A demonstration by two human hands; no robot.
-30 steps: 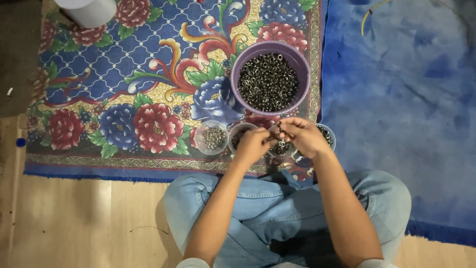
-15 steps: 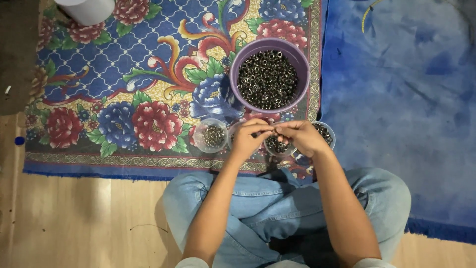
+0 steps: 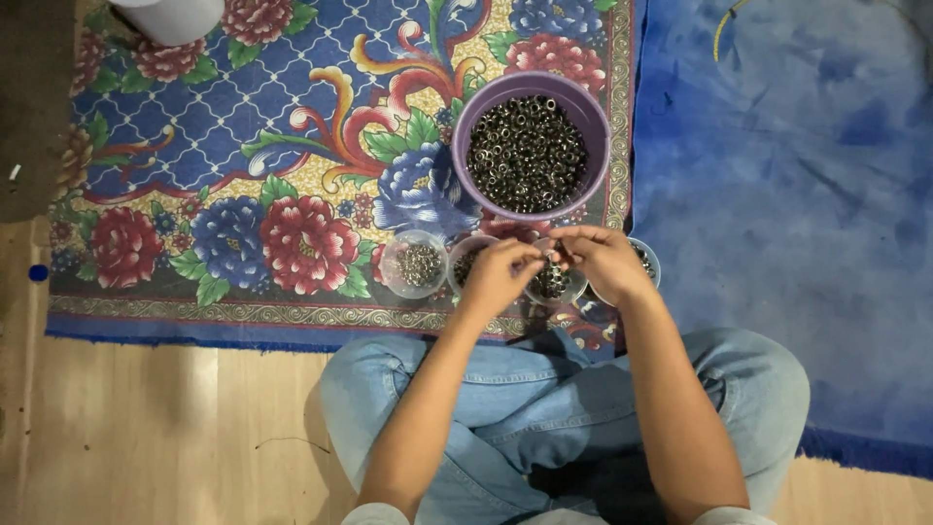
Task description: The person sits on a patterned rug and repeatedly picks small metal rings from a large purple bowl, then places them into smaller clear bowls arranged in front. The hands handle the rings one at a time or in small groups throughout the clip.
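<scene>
The left hand (image 3: 498, 275) and the right hand (image 3: 604, 261) are meeting fingertip to fingertip above a row of small clear plastic cups (image 3: 414, 263), each one holding a little heap of small dark metal rings (image 3: 420, 262); the fingers of both hands are pinching together around something tiny between them, probably one such ring, though it is too small to make out; the round purple plastic bowl (image 3: 591, 122) is sitting just beyond the hands, filled with glinting ring-shaped metal pieces; everything is resting on a woven floral rug in blue, red and yellow (image 3: 243, 175), beside a mottled blue cloth (image 3: 797, 194); the hands are covering parts of three cups; a white cylinder (image 3: 175, 17) is being cut off by the top edge; the person's crossed legs in blue denim jeans (image 3: 544, 389) are lying over pale wooden floor (image 3: 146, 428).
</scene>
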